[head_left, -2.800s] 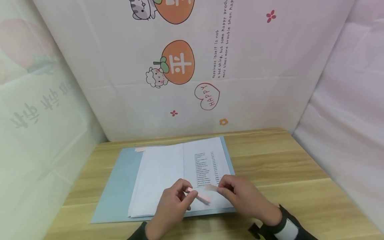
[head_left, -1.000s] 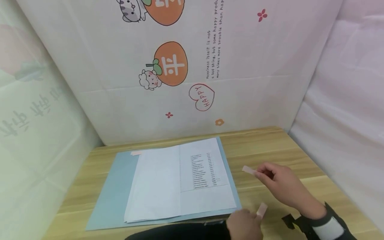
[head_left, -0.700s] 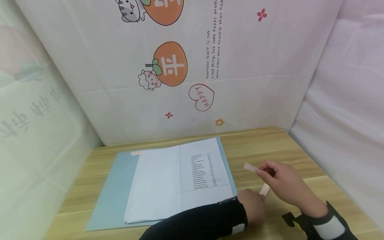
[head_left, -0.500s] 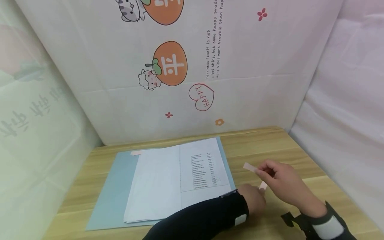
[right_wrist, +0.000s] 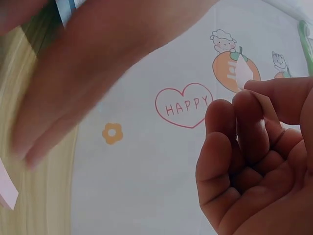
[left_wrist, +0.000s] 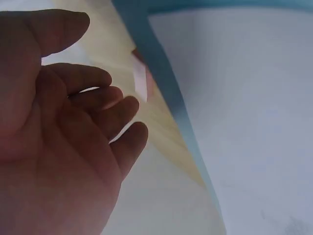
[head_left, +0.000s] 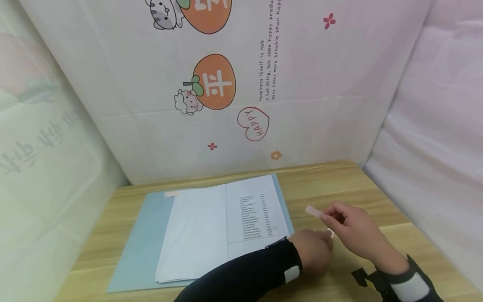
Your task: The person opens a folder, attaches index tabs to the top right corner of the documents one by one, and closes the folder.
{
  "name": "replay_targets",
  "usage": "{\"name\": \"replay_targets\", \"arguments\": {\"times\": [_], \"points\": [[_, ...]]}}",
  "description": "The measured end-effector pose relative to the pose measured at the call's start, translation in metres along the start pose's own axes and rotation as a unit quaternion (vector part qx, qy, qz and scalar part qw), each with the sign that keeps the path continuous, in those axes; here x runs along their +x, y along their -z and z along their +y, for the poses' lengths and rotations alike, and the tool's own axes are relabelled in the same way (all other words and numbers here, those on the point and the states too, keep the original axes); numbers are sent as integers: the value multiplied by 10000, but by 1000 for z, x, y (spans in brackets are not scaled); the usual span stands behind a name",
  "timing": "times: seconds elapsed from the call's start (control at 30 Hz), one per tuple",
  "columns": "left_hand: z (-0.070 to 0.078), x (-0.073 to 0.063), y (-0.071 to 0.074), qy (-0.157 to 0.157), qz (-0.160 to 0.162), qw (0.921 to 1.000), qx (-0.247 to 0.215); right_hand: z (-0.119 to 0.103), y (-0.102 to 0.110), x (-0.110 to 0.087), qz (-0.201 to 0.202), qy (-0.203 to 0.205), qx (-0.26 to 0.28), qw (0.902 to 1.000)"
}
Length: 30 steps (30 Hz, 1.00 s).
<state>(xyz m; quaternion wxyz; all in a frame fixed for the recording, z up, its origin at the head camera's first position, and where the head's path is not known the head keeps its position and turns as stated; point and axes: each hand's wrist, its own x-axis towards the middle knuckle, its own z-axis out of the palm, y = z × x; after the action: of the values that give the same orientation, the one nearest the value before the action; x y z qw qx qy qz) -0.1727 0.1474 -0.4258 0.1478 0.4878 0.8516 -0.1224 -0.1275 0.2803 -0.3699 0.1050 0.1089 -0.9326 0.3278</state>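
My right hand pinches a narrow pink sticky tab between thumb and forefinger, over the table right of the folder. In the right wrist view the tab stands up from the fingertips. My left hand reaches across to the folder's right side, fingers loosely bent; its palm holds nothing in the left wrist view. A pad of pink sticky tabs lies on the wood just beyond its blurred fingertips. From the head, only a corner of that pad shows between the hands.
An open light-blue folder lies on the wooden table. It bears white pages, the right one printed with a list. Another pink tab sticks out at the top left. A printed white cloth hangs behind.
Both hands have moved rightward off the pages. My left hand carried the pad across and let go of it on the table; the right kept its pinched tab.
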Motion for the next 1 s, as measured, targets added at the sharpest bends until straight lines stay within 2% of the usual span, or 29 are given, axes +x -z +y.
{"name": "replay_targets", "arguments": {"times": [0.1,0.23,0.33,0.47,0.6,0.73,0.8,1.0], "points": [[-21,-15,2,284,537,9977,-296,1,1,0,39,36,-36,10000],[-59,-37,0,977,1100,9890,-146,1,2,0,54,-9,-49,10000],[-85,-50,-9,1547,1162,9803,-385,0,1,0,44,-40,-14,10000],[-110,-63,-24,1940,1074,9732,-616,-2,-1,0,40,-66,3,10000],[-126,-71,-38,2093,1039,9692,-775,-4,-2,0,12,-73,10,10000],[-137,-75,-51,2233,1047,9642,-972,-7,-5,1,-22,-50,20,10000],[-140,-76,-57,2290,1037,9622,-1052,-9,-6,1,-32,-29,33,10000],[-146,-70,-72,2346,975,9624,-963,-11,-10,2,-21,32,-29,10000]]}}
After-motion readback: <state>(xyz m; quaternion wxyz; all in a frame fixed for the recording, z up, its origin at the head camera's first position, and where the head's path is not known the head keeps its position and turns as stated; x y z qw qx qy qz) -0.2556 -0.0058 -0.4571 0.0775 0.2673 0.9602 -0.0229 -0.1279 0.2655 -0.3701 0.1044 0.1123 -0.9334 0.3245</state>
